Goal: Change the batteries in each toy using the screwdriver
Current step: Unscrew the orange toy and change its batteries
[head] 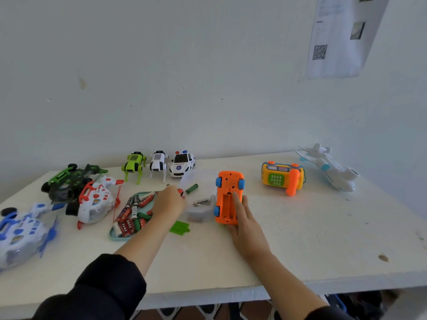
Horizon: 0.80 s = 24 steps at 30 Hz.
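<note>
Fingers [238, 199] of the right hand [245, 218] lie fairly straight along the upturned underside of the orange toy car [228, 197], the forefinger reaching into its open battery bay while the palm steadies the near end; nothing is pinched. The car lies belly-up on the desk [300, 239], blue wheels out to each side.

It looks like a light, hollow, stiff plastic shell with smooth, slightly slippery sides, so it would probably slide if pushed. The safest hold is likely across the body between the two wheel pairs, pressing it down while a cell goes in. The small spring contacts inside the bay are the likely fragile part.

Just left of the car lies a white battery [201, 202] and a grey cover piece [198, 214]. Further left of the car, the left hand [169, 200] is curled over a red-tipped object, possibly the screwdriver [181, 192], though the grip itself is hidden. A green battery [192, 188] rests beyond that hand, a green cover [179, 227] nearer than it. A teal tray [115, 235] of loose batteries sits left of the car past the hand. To the car's right stands the yellow toy phone [280, 177].
</note>
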Each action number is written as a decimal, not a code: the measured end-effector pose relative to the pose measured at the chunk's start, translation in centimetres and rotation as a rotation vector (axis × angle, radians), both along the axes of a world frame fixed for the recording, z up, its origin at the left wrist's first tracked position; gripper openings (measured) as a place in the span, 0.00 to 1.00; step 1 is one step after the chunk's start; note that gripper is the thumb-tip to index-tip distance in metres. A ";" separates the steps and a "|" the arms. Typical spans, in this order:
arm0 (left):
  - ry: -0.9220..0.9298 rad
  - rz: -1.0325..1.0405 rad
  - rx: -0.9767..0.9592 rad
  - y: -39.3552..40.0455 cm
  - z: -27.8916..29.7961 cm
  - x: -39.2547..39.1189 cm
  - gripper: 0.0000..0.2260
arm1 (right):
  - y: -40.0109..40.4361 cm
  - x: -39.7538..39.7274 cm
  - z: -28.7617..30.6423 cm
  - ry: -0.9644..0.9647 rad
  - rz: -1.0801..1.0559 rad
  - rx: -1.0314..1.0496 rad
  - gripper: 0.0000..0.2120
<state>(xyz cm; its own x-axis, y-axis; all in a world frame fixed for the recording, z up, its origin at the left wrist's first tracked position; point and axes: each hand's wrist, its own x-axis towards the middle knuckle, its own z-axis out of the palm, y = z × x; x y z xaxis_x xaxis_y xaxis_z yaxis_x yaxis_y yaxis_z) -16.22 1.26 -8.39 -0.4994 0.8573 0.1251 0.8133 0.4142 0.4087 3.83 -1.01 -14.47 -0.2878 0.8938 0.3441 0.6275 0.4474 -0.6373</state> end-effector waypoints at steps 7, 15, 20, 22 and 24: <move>-0.699 -0.031 0.171 2.1 0.9 0.9 0.07 | 0.1 0.4 -0.2 0.071 -0.081 0.018 0.39; -0.901 0.141 0.500 3.0 2.0 -0.6 0.14 | -0.2 0.4 -0.8 0.070 0.092 0.118 0.42; -0.319 -0.087 0.643 -0.9 -1.3 0.0 0.09 | -0.1 0.1 -1.0 0.041 0.115 0.136 0.43; -0.117 -0.251 0.481 -2.0 -3.4 0.2 0.04 | 0.0 0.1 -1.1 0.052 0.119 0.141 0.42; 0.004 -0.362 0.348 -2.6 -5.4 0.1 0.09 | -0.1 0.0 -1.1 0.051 0.130 0.148 0.40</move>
<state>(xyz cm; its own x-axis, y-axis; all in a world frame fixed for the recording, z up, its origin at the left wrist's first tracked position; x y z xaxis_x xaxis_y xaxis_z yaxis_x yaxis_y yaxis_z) -16.07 -1.33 -13.74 -0.1768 0.8827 0.4354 0.8812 -0.0551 0.4695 3.83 -1.06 -15.52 -0.3759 0.7889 0.4862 0.5272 0.6135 -0.5880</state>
